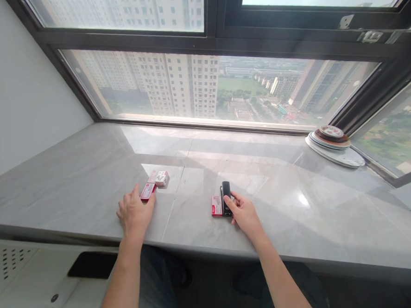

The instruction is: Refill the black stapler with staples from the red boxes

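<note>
My left hand [134, 212] rests on the grey marble sill [85, 184], fingers lying over the near end of a small red box [148, 191]. Two more small red and white boxes [160, 177] lie just beyond it. My right hand [244, 213] touches a black stapler [226, 197] with thumb and fingertips on its near end; the stapler lies flat on the sill. A pink-red box [216, 205] lies flat against the stapler's left side.
A stack of round plates [332, 142] sits at the far right by the window. Large windows run along the back. A white wall stands on the left. A white perforated surface with a dark slot [92, 264] lies below the sill's front edge.
</note>
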`<state>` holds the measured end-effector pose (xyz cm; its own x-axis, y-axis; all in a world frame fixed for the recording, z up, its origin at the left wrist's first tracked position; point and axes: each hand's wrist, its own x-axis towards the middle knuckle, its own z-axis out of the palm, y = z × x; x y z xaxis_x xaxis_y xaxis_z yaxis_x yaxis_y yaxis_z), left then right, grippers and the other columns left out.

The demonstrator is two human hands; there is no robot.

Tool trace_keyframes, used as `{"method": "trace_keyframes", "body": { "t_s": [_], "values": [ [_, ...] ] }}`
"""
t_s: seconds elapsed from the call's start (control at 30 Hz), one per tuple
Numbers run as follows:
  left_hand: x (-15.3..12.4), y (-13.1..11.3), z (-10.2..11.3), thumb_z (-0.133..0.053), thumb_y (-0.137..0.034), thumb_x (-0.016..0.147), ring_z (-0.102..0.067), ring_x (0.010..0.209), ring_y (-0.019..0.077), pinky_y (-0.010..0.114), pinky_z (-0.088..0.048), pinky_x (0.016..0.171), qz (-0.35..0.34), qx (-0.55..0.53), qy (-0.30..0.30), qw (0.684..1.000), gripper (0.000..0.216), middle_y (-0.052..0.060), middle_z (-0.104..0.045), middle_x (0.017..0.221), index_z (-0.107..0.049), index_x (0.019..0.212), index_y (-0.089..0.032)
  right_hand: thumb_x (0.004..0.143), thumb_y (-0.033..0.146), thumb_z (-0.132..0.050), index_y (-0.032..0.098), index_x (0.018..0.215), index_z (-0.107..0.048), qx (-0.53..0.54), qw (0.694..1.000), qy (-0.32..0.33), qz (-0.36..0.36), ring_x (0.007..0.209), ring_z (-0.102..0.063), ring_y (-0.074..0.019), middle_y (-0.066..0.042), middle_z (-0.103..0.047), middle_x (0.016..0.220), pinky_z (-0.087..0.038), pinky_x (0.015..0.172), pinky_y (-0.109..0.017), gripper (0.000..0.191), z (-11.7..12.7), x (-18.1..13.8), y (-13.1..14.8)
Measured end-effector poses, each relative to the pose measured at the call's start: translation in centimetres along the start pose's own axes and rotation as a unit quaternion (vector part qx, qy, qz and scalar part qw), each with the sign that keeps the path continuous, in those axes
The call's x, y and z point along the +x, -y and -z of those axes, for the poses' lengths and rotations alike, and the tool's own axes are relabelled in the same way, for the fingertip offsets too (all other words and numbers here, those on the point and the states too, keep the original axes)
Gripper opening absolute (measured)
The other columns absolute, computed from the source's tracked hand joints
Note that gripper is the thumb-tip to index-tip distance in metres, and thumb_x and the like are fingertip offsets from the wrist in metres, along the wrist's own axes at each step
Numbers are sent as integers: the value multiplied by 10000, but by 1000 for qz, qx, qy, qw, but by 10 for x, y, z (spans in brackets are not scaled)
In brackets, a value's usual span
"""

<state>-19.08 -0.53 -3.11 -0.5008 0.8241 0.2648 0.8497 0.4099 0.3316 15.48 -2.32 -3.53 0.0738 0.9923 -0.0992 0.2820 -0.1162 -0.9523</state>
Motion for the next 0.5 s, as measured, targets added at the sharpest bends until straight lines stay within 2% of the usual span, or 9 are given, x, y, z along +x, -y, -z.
{"method": "trace_keyframes", "body": {
  "t_s": [0.1,0.17,0.23,0.3,0.4,0.5],
  "values": [
    [-11,6,1,-519,-598,951,-582,1111,383,509,-459,943,-98,1,68,993,615,137,-630,1169,-515,1488,-299,942,642,-585,165,1429,-612,3,1000,7,-1,417,-571,-126,86,-489,615,-444,485,-268,682,0,1,-2],
    [-20,3,4,-594,-613,904,-595,1116,362,475,-468,953,-161,-32,111,980,644,115,-644,1174,-534,1462,-298,945,640,-584,169,1434,-608,4,1000,10,-1,420,-574,-127,87,-492,615,-448,489,-269,679,0,1,-3],
    [-26,-2,8,-669,-589,859,-617,1107,329,436,-483,954,-213,-88,172,958,666,88,-657,1183,-537,1441,-293,947,641,-582,173,1429,-612,4,1000,9,1,421,-579,-128,87,-487,616,-441,483,-267,673,0,1,-4],
    [-28,-11,13,-717,-544,832,-649,1041,291,398,-507,911,-236,-145,230,933,620,56,-667,1128,-568,1380,-297,946,643,-583,175,1418,-622,3,1000,6,4,421,-582,-126,86,-481,624,-432,475,-264,666,0,1,-4],
    [-31,-38,18,-782,-501,782,-662,1030,265,374,-528,895,-261,-215,251,907,537,34,-640,1110,-626,1257,-306,944,643,-586,174,1401,-636,3,1000,1,9,418,-581,-122,86,-476,629,-427,467,-261,656,0,1,-3],
    [-40,-80,17,-827,-449,754,-619,1149,264,385,-507,993,-335,-274,246,867,516,34,-616,1205,-637,1214,-313,944,640,-586,169,1402,-638,1,1000,5,11,417,-582,-127,85,-485,608,-432,460,-261,659,0,1,-2]
  ]
}}
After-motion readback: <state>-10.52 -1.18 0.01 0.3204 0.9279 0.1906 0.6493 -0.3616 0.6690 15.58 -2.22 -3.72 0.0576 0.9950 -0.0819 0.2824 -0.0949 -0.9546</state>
